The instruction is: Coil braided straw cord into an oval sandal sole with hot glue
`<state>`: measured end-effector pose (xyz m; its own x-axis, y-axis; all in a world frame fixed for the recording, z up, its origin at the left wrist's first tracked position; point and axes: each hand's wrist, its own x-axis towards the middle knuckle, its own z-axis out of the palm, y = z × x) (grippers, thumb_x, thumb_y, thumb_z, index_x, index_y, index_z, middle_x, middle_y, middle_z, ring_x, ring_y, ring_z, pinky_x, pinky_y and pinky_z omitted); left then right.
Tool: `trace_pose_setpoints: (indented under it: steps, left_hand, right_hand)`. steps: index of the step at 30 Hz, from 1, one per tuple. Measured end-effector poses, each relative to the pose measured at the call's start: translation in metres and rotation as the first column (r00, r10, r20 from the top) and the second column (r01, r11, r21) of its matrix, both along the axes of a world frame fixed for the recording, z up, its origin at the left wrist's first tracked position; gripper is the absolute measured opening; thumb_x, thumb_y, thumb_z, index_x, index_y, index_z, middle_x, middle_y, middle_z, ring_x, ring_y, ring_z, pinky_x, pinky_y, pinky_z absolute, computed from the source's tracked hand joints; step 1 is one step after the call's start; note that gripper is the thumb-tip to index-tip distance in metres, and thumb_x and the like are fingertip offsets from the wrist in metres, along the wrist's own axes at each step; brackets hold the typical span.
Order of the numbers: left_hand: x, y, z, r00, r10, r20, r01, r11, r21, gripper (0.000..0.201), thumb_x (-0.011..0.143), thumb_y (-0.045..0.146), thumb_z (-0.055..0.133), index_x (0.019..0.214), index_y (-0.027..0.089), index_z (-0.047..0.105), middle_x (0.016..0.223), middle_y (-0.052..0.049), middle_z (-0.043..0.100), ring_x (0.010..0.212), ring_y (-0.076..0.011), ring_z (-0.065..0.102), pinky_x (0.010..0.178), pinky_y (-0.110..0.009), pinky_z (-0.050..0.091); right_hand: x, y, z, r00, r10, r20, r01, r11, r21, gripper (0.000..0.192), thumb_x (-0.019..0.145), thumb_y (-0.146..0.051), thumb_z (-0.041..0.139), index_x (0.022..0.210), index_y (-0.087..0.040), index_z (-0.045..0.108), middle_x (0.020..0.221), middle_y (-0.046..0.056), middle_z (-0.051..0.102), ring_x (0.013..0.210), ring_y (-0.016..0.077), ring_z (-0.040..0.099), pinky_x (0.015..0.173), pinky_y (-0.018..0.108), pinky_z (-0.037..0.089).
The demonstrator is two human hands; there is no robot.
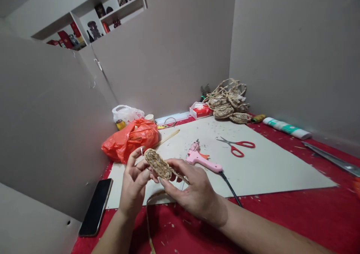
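My left hand (134, 186) and my right hand (191, 188) together hold a small flat coil of braided straw cord (158, 164) above the table's near edge. The left fingers pinch its left rim; the right fingers grip its right side. A loose tail of the same cord (148, 218) loops down from the coil toward me. Just beyond my right hand lies a pink glue gun (203, 160) with a black cable (229, 186).
Red-handled scissors (237, 146) lie on a grey board (267, 164) over the red table. An orange plastic bag (131, 139), a black phone (96, 206), a pile of woven coils (228, 103), a white-green roll (287, 128) and a metal ruler (332, 159) surround it. Grey partition walls enclose three sides.
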<state>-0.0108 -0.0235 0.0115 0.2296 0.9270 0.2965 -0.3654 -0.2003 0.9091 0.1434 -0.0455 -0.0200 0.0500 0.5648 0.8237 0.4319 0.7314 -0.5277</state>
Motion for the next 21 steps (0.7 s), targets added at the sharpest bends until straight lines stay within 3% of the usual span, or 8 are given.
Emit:
trace_pose_setpoints:
  steps: [6, 12, 16, 21]
  left_hand:
    - [0.001, -0.003, -0.002, 0.991, 0.107, -0.075, -0.107, 0.994, 0.005, 0.055, 0.071, 0.016, 0.074, 0.119, 0.025, 0.049, 0.096, -0.002, 0.066, 0.083, -0.0128, 0.063, 0.078, -0.025, 0.051]
    - [0.000, -0.006, -0.002, 0.985, 0.134, -0.105, -0.133, 0.991, 0.019, 0.039, 0.073, 0.012, 0.073, 0.105, 0.023, 0.054, 0.091, 0.000, 0.067, 0.080, -0.0105, 0.063, 0.075, -0.021, 0.050]
    - [0.001, -0.009, -0.004, 0.983, 0.111, -0.147, -0.110, 0.994, 0.014, 0.026, 0.073, 0.013, 0.073, 0.093, 0.020, 0.059, 0.087, 0.000, 0.067, 0.075, -0.0100, 0.063, 0.072, -0.021, 0.051]
    - [0.002, -0.009, -0.004, 0.979, 0.144, -0.143, -0.149, 0.989, -0.025, 0.025, 0.068, 0.017, 0.077, 0.086, 0.017, 0.059, 0.081, 0.000, 0.066, 0.069, -0.0101, 0.062, 0.067, -0.021, 0.052]
  right_hand:
    - [0.003, -0.003, 0.003, 0.992, 0.046, 0.118, -0.048, 0.999, 0.015, 0.031, 0.077, -0.024, 0.066, 0.105, -0.017, 0.055, 0.081, 0.003, 0.069, 0.068, 0.0165, 0.065, 0.063, 0.027, 0.052]
    - [0.008, -0.005, 0.009, 0.998, -0.020, -0.053, 0.025, 0.995, 0.100, 0.028, 0.081, -0.012, 0.060, 0.109, -0.019, 0.057, 0.088, 0.005, 0.070, 0.072, 0.0150, 0.064, 0.068, 0.028, 0.054]
    - [0.008, -0.005, 0.011, 0.996, 0.059, -0.069, -0.049, 0.989, 0.138, 0.020, 0.082, -0.004, 0.059, 0.095, -0.019, 0.063, 0.080, 0.004, 0.070, 0.072, 0.0142, 0.064, 0.068, 0.027, 0.053]
    - [0.007, -0.004, 0.012, 0.989, 0.106, -0.099, -0.100, 0.993, 0.069, 0.015, 0.083, -0.005, 0.060, 0.088, -0.018, 0.066, 0.075, 0.002, 0.070, 0.067, 0.0123, 0.064, 0.064, 0.024, 0.052]
